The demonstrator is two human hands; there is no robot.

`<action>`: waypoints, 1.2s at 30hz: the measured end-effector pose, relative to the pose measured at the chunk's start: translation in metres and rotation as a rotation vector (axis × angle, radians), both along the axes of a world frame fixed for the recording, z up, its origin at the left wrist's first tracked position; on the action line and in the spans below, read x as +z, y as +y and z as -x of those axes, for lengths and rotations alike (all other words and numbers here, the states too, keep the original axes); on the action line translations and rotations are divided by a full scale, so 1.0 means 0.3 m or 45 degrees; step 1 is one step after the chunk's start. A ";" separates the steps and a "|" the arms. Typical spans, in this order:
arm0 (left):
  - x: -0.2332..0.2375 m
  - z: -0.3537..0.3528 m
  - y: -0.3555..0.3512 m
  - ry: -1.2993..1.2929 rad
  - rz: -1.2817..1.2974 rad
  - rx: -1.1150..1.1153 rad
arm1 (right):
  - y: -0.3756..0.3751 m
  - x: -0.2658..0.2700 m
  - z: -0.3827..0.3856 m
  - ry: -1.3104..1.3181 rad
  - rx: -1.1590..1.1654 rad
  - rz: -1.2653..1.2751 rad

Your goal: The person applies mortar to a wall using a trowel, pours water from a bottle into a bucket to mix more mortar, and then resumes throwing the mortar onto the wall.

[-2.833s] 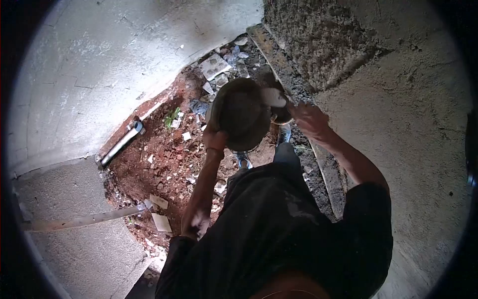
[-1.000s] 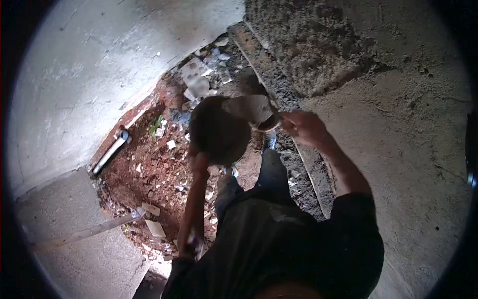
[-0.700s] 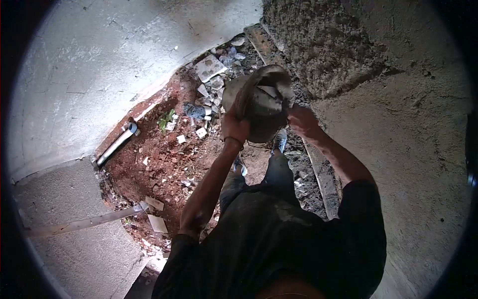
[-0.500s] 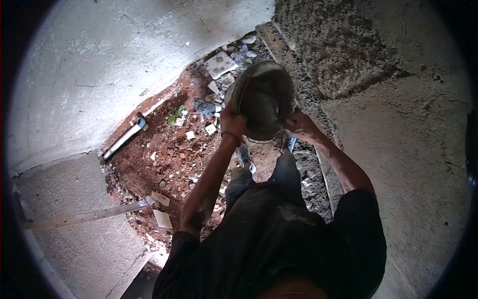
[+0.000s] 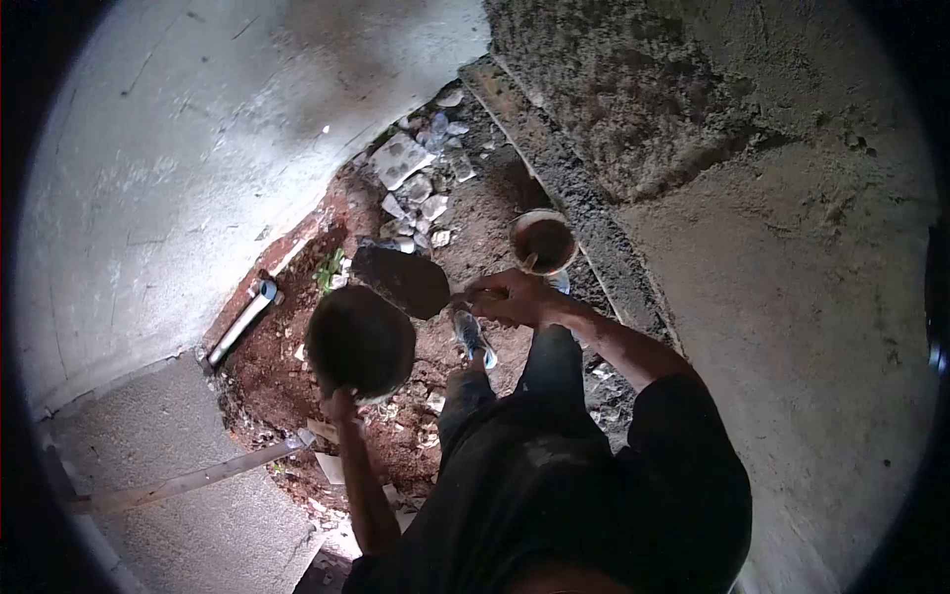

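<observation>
A dark round pan (image 5: 361,342) hangs at the left, with my left hand (image 5: 341,404) closed on its lower rim. My right hand (image 5: 510,297) is closed round the handle of a trowel, whose wide dark blade (image 5: 401,280) points left and lies over the pan's upper right edge. Whether blade and pan touch I cannot tell. Just above my right hand, a small bucket (image 5: 544,241) with reddish-brown contents stands on the ground. The inside of the pan is too dark to make out.
Reddish soil (image 5: 267,381) with rubble surrounds my feet. A pipe (image 5: 240,322) lies by the left wall (image 5: 198,168). Farther down is a wooden strip (image 5: 198,477). Broken tile pieces (image 5: 401,160) lie ahead, beside a long board (image 5: 534,134). A rough wall rises at the right.
The pan has moved left and down, now in my left hand alone. My right hand has let go of it and now holds the trowel. The small bucket has come into view.
</observation>
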State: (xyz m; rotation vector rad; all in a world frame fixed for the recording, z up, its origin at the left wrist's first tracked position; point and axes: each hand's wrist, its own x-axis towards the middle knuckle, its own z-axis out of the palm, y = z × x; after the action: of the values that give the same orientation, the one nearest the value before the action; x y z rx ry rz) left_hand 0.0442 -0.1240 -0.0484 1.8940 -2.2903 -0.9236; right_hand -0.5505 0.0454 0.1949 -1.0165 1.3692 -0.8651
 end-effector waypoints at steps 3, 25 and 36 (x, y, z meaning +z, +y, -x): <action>0.078 -0.077 0.052 0.438 -0.633 0.627 | 0.064 -0.277 0.173 -0.393 -0.046 -0.158; 0.648 1.462 0.200 1.312 -0.429 0.309 | 0.212 0.224 0.202 2.064 0.101 0.143; 0.922 1.451 0.109 0.587 0.022 -0.338 | 0.107 -0.094 0.066 1.410 0.410 0.528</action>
State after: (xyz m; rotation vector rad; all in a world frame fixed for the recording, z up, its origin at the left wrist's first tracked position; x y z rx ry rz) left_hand -0.3910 -0.0915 0.2282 1.2162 -2.2691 -1.2091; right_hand -0.5703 0.0775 0.1666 -2.1621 1.8516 -0.2990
